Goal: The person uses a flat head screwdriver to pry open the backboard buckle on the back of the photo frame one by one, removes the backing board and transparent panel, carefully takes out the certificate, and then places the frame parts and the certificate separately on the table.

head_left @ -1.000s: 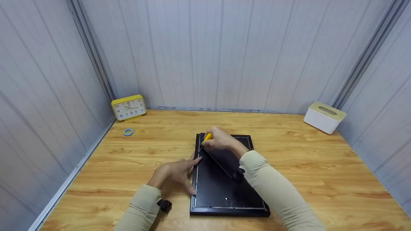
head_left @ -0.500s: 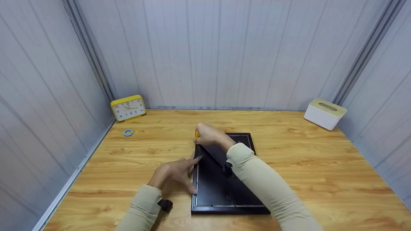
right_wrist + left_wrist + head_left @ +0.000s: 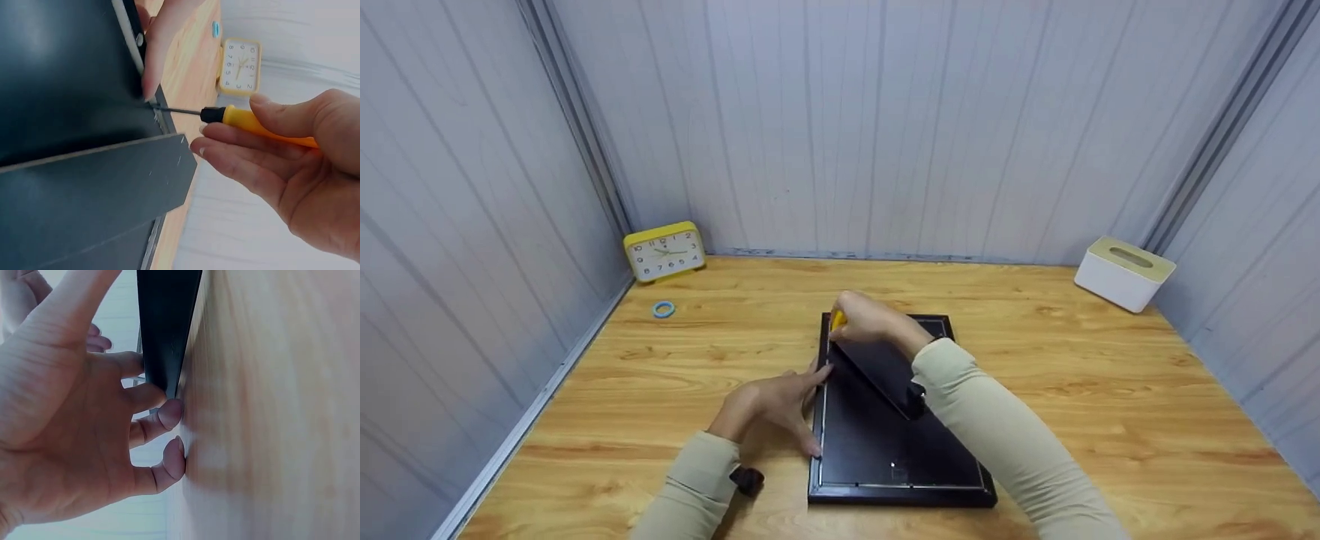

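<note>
A black picture frame [image 3: 885, 450] lies back side up on the table, and its strut-like stand [image 3: 124, 180] rises at an angle from the backing. My right hand [image 3: 870, 319] holds a screwdriver [image 3: 242, 119] by its yellow handle. In the right wrist view the thin shaft reaches the frame's inner edge, close to a fingertip of the other hand. My left hand [image 3: 776, 405] rests along the frame's left side with spread fingers, two fingertips on the rim. In the left wrist view, fingertips [image 3: 171, 413] touch the frame's outer side and the tabletop.
A yellow alarm clock [image 3: 666, 252] stands at the back left, with a small blue ring [image 3: 663, 309] in front of it. At the back right is a white tissue box [image 3: 1123, 276]. Pale panel walls [image 3: 847, 135] enclose the wooden table [image 3: 720, 300] at the back and sides.
My right hand with the screwdriver first shifts left toward the frame's edge, then slightly back right. The screwdriver handle has tipped more upright. My left hand stays in place on the frame.
</note>
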Demonstrator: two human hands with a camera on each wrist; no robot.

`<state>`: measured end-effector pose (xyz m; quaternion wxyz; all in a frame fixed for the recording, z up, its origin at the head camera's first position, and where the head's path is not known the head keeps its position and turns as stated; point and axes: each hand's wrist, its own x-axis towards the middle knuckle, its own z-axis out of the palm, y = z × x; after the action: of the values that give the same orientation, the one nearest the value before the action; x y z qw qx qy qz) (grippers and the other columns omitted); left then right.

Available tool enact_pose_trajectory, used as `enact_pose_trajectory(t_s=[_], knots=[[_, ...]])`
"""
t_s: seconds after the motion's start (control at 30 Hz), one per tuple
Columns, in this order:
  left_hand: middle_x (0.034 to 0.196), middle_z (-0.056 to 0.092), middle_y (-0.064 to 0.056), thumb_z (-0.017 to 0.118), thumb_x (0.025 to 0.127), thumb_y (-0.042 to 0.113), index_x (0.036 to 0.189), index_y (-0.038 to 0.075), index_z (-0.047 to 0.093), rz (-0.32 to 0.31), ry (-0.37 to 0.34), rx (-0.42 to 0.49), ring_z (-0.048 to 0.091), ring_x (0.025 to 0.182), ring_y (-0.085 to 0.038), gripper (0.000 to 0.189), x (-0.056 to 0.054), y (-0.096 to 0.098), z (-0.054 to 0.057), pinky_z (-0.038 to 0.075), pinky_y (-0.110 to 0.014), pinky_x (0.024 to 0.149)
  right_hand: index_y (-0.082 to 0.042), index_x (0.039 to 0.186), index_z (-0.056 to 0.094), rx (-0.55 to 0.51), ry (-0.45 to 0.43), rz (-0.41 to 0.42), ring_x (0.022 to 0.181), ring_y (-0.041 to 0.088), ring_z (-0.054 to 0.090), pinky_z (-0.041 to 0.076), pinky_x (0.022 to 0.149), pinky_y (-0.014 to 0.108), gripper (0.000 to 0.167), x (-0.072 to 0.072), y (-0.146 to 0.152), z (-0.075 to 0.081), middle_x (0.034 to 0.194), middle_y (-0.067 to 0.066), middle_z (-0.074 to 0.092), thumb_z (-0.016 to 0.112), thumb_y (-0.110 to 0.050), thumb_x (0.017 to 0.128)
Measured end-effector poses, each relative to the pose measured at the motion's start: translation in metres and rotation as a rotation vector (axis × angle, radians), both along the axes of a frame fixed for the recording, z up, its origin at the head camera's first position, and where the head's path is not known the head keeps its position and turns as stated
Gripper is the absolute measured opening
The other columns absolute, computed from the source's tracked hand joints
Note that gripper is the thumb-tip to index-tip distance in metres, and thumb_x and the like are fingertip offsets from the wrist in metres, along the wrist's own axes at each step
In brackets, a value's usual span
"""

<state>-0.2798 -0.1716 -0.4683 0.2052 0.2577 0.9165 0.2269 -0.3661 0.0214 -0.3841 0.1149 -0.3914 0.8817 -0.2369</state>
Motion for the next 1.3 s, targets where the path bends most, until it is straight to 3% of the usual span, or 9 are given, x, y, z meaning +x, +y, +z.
enact_pose_trajectory(t_s=[0.2, 0.5, 0.7, 0.83, 0.97, 1.07, 1.13, 1.23, 1.3], knots=[[0.165, 0.008, -0.017, 0.092, 0.061, 0.054, 0.162, 0.016, 0.009, 0.007, -0.006, -0.007, 0.016, 0.146, -0.047, 0.137, 0.001, 0.001, 0.001, 0.022, -0.055, 0.117, 0.005, 0.078, 0.073, -0.032, -0.034, -0.02, 0.05, 0.007, 0.046, 0.039, 0.047, 0.02, 0.008, -0.005, 0.024, -0.008, 0.06, -0.002, 0.059, 0.072, 0.0, 0.085], [0.165, 0.002, -0.018, 0.093, 0.061, 0.053, 0.163, 0.016, 0.008, 0.03, -0.021, -0.01, 0.011, 0.145, -0.052, 0.137, -0.001, -0.007, 0.003, 0.022, -0.058, 0.116, 0.0, 0.086, 0.077, 0.08, 0.02, -0.084, 0.059, 0.012, 0.055, 0.051, 0.058, 0.028, 0.005, -0.004, 0.051, -0.03, 0.074, 0.003, 0.069, 0.073, -0.004, 0.085], [0.165, -0.001, -0.018, 0.093, 0.061, 0.052, 0.163, 0.016, 0.007, 0.031, -0.017, 0.005, 0.008, 0.144, -0.054, 0.137, -0.003, -0.008, 0.0, 0.02, -0.057, 0.117, 0.001, 0.093, 0.076, -0.06, -0.071, -0.121, 0.061, 0.015, 0.061, 0.052, 0.058, 0.028, 0.008, -0.003, 0.069, -0.039, 0.079, 0.006, 0.07, 0.07, -0.003, 0.088], [0.165, -0.003, -0.018, 0.093, 0.061, 0.051, 0.162, 0.015, 0.006, 0.03, -0.019, 0.02, 0.007, 0.143, -0.056, 0.138, -0.004, -0.006, -0.001, 0.018, -0.058, 0.117, 0.006, 0.107, 0.067, -0.193, -0.194, -0.168, 0.075, 0.025, 0.07, 0.06, 0.067, 0.035, 0.015, -0.002, 0.094, -0.047, 0.089, 0.011, 0.07, 0.066, -0.002, 0.094], [0.165, -0.004, -0.018, 0.093, 0.062, 0.051, 0.162, 0.016, 0.006, 0.031, -0.018, 0.015, 0.007, 0.143, -0.057, 0.138, -0.005, -0.007, -0.001, 0.018, -0.058, 0.117, 0.003, 0.113, 0.057, -0.231, -0.191, -0.208, 0.078, 0.024, 0.063, 0.054, 0.068, 0.035, 0.018, 0.0, 0.123, -0.06, 0.092, 0.011, 0.065, 0.058, -0.011, 0.102], [0.165, -0.005, -0.018, 0.092, 0.062, 0.051, 0.162, 0.016, 0.005, 0.024, -0.02, 0.014, 0.006, 0.143, -0.056, 0.137, -0.005, -0.006, 0.0, 0.018, -0.058, 0.117, 0.003, 0.121, 0.056, -0.212, -0.154, -0.228, 0.079, 0.02, 0.051, 0.043, 0.069, 0.033, 0.034, 0.002, 0.143, -0.068, 0.096, 0.009, 0.057, 0.06, -0.025, 0.102], [0.165, -0.005, -0.018, 0.092, 0.062, 0.051, 0.162, 0.016, 0.005, 0.019, -0.021, 0.016, 0.007, 0.143, -0.056, 0.137, -0.004, -0.006, 0.0, 0.018, -0.059, 0.117, 0.005, 0.134, 0.052, -0.209, -0.184, -0.229, 0.076, 0.019, 0.047, 0.04, 0.067, 0.032, 0.053, 0.004, 0.155, -0.07, 0.093, 0.008, 0.053, 0.066, -0.032, 0.098], [0.165, -0.003, -0.018, 0.092, 0.062, 0.051, 0.162, 0.015, 0.005, 0.016, -0.013, 0.017, 0.008, 0.143, -0.057, 0.137, -0.005, -0.006, 0.0, 0.018, -0.059, 0.117, 0.005, 0.151, 0.035, -0.216, -0.243, -0.207, 0.066, 0.014, 0.042, 0.038, 0.059, 0.026, 0.086, 0.008, 0.172, -0.072, 0.08, 0.001, 0.048, 0.078, -0.035, 0.089], [0.165, -0.001, -0.019, 0.092, 0.063, 0.051, 0.162, 0.015, 0.006, 0.013, -0.011, 0.022, 0.008, 0.143, -0.057, 0.137, -0.005, -0.006, 0.0, 0.018, -0.059, 0.117, 0.006, 0.154, 0.026, -0.216, -0.27, -0.18, 0.06, 0.012, 0.039, 0.035, 0.054, 0.023, 0.099, 0.011, 0.183, -0.072, 0.073, 0.0, 0.044, 0.084, -0.031, 0.083]])
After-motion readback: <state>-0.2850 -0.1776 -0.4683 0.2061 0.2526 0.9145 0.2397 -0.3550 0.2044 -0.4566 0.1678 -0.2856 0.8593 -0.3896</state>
